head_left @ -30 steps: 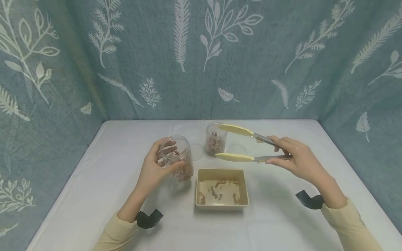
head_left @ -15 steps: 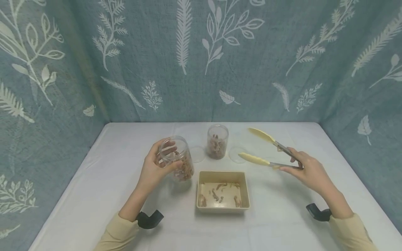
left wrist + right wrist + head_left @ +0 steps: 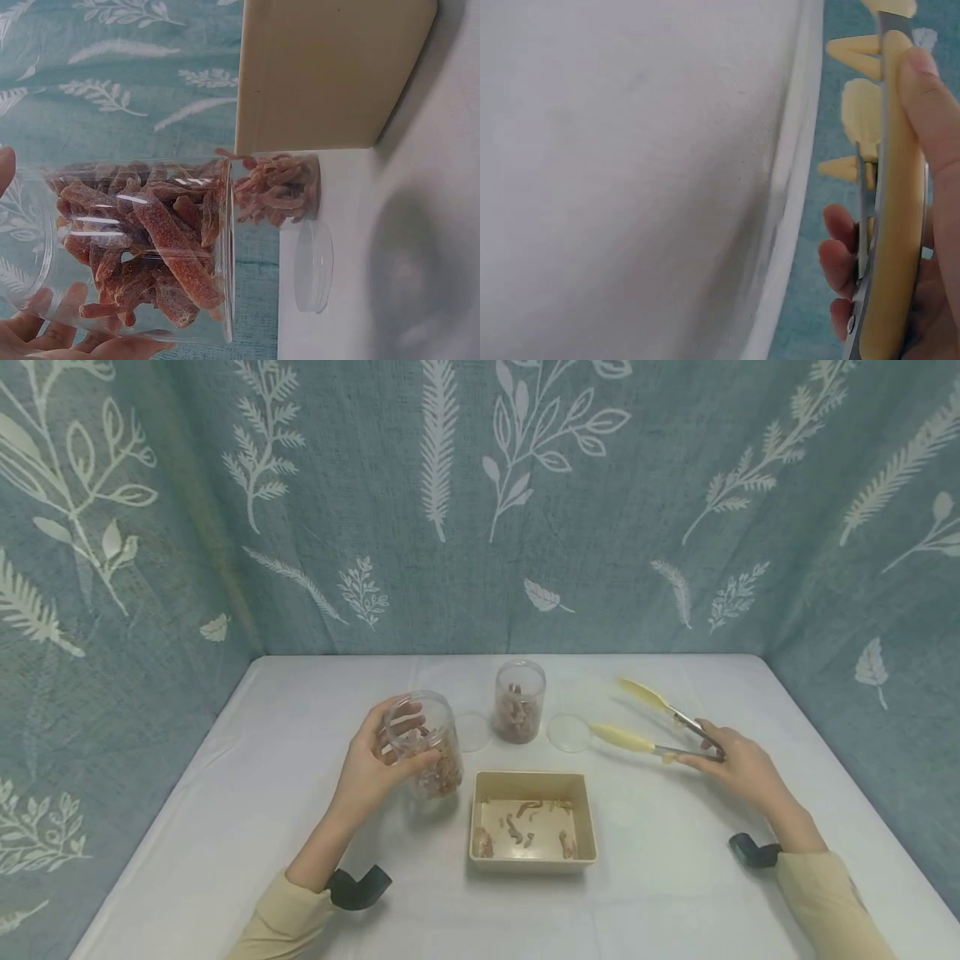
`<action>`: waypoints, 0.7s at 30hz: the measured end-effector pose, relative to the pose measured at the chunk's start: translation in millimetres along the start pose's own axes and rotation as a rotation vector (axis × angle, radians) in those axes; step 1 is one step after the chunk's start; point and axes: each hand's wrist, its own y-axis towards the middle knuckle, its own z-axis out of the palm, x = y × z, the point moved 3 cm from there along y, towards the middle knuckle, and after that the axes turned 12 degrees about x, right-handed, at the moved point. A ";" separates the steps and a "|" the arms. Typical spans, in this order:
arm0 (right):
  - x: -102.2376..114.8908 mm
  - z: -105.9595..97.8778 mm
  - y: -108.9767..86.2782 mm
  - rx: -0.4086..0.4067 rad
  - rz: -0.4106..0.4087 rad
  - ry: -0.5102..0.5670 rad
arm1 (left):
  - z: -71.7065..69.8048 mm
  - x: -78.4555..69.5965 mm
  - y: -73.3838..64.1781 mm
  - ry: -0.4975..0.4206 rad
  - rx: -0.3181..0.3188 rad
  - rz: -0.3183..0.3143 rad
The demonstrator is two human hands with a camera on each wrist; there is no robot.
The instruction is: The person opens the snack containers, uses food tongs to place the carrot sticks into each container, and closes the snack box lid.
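My left hand [image 3: 375,757] grips a clear open jar [image 3: 426,739] of reddish-brown dried strips, slightly tilted and held above the table. The left wrist view shows the strips [image 3: 165,247] packed inside, with fingertips around the jar wall. My right hand [image 3: 742,768] holds a pair of tongs [image 3: 663,747] by the handles, over the right side of the table. Their yellow tips stand spread apart with nothing between them. In the right wrist view the thumb presses one yellow-backed handle [image 3: 900,187], with fingers around the other side. A beige rectangular box [image 3: 534,862] with several strips and bits stands between the hands.
A second clear jar [image 3: 519,706] partly filled with strips stands behind the box. Two clear round lids lie beside it, a left lid [image 3: 472,732] and a right lid [image 3: 568,733]. A patterned teal curtain [image 3: 465,568] encloses the white table [image 3: 637,893] at the back and sides.
My right hand has drawn the tongs rightward and lower, away from the second jar. The left hand and its jar have hardly moved; the whole head view shifted slightly.
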 end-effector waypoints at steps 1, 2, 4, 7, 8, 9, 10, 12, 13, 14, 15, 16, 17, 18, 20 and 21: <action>-1.9 0.9 2.0 0.015 0.008 0.002 | 0.3 0.0 0.2 0.000 0.001 0.000; -3.4 1.5 3.8 0.026 0.014 0.006 | 0.7 0.1 0.3 0.001 0.004 0.000; -5.9 2.5 7.3 0.045 0.027 0.018 | 1.2 0.0 0.2 0.002 0.006 0.000; -9.3 4.0 11.1 0.075 0.052 0.037 | 1.4 0.1 -0.2 0.005 0.007 0.003; -10.3 4.5 11.9 0.083 0.058 0.044 | 1.5 0.2 -0.4 0.005 0.008 0.003; -11.6 4.8 12.5 0.089 0.063 0.053 | 1.5 0.4 -0.5 0.004 0.008 0.003; -12.7 5.0 12.7 0.095 0.068 0.057 | 1.7 0.6 -0.6 0.005 0.009 0.003; -14.4 4.9 13.1 0.094 0.065 0.064 | 1.9 1.0 -0.7 0.003 0.015 0.005; -15.2 4.7 13.2 0.092 0.064 0.067 | 1.9 1.1 -0.8 0.004 0.016 0.007; -15.2 4.4 13.2 0.090 0.058 0.068 | 1.8 1.3 -0.9 0.004 0.018 0.007; -15.5 4.1 13.4 0.087 0.055 0.067 | 1.7 1.3 -0.9 0.006 0.018 0.008; -15.4 3.8 13.5 0.088 0.050 0.065 | 1.6 1.3 -0.9 0.007 0.018 0.009; -15.3 3.6 13.8 0.085 0.044 0.062 | 1.3 1.5 -0.8 0.008 0.016 0.010; -15.2 3.1 13.8 0.086 0.039 0.054 | 0.9 1.9 -0.9 0.008 0.017 0.012; -15.1 2.2 13.5 0.085 0.028 0.027 | 0.5 2.6 -0.8 0.006 0.018 0.013; -15.4 1.7 13.2 0.087 0.027 0.015 | 0.3 3.1 -0.8 0.005 0.019 0.013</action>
